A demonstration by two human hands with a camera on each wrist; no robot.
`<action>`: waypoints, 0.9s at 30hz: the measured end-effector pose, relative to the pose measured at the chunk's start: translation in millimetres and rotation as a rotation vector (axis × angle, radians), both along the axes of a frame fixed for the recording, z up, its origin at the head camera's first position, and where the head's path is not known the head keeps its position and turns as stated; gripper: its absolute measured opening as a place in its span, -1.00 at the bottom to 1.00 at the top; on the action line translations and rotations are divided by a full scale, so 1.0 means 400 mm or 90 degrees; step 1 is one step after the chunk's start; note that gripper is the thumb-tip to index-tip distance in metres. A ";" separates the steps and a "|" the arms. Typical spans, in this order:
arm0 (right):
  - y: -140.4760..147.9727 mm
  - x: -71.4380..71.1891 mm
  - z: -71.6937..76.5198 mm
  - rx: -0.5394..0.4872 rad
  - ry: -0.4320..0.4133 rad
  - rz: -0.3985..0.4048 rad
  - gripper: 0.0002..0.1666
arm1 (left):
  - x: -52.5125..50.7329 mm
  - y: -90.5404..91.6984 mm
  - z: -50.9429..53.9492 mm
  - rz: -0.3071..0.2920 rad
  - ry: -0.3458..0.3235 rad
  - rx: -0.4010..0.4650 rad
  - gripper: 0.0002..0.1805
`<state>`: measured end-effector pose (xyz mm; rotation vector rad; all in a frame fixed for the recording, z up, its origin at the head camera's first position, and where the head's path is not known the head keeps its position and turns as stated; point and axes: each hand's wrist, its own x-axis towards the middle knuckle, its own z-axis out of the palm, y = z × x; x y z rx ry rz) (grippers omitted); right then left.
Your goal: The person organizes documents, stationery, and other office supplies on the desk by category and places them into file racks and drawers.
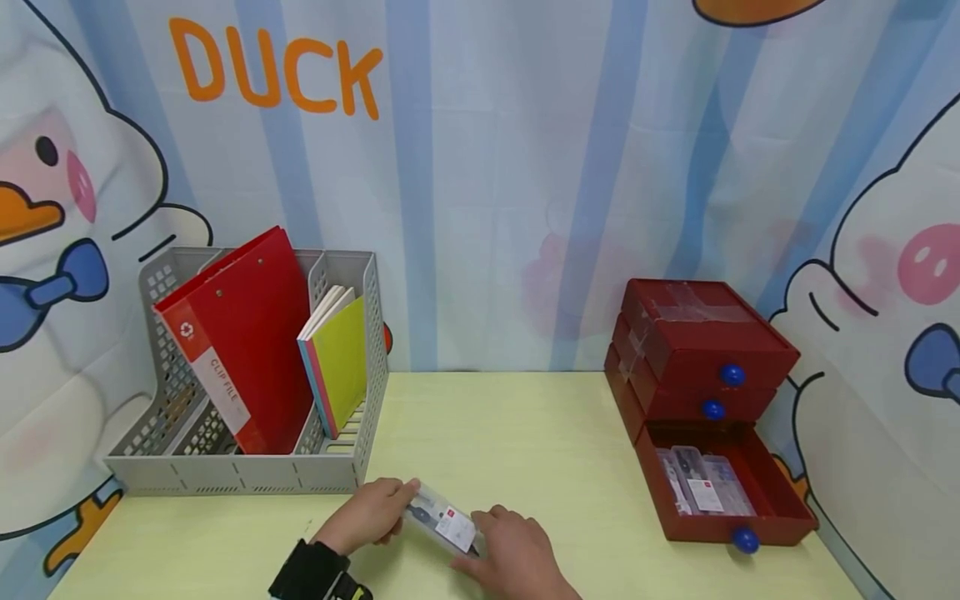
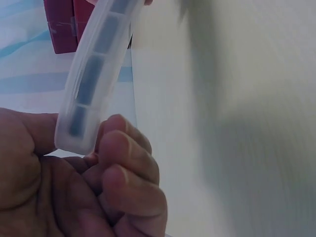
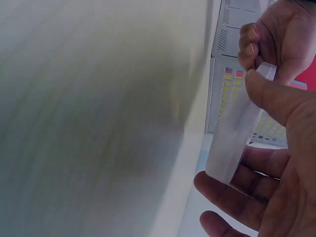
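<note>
A slim clear plastic case (image 1: 442,518) with dark contents and a white label is held between both hands above the table front. My left hand (image 1: 371,515) pinches its left end, between thumb and curled fingers in the left wrist view. My right hand (image 1: 517,554) grips the other end; in the right wrist view its thumb lies along the frosted-looking case (image 3: 234,131) with fingers behind. What the dark contents are is too blurred to tell. In the pulled-out bottom drawer (image 1: 780,525) lie several similar clear cases (image 1: 705,493).
A dark red drawer cabinet (image 1: 705,333) with blue knobs stands at the right, its lowest drawer extended forward. At the left is a grey divided file rack (image 1: 247,473) holding a red clip file (image 1: 262,350) and notebooks (image 1: 341,358). A patterned curtain (image 1: 495,183) hangs behind the table.
</note>
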<state>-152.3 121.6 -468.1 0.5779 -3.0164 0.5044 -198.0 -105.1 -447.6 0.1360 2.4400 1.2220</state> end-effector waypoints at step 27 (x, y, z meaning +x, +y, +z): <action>0.162 -0.027 0.061 -0.017 0.064 -0.230 -0.42 | -0.020 0.011 0.018 -0.013 0.155 -0.274 -0.40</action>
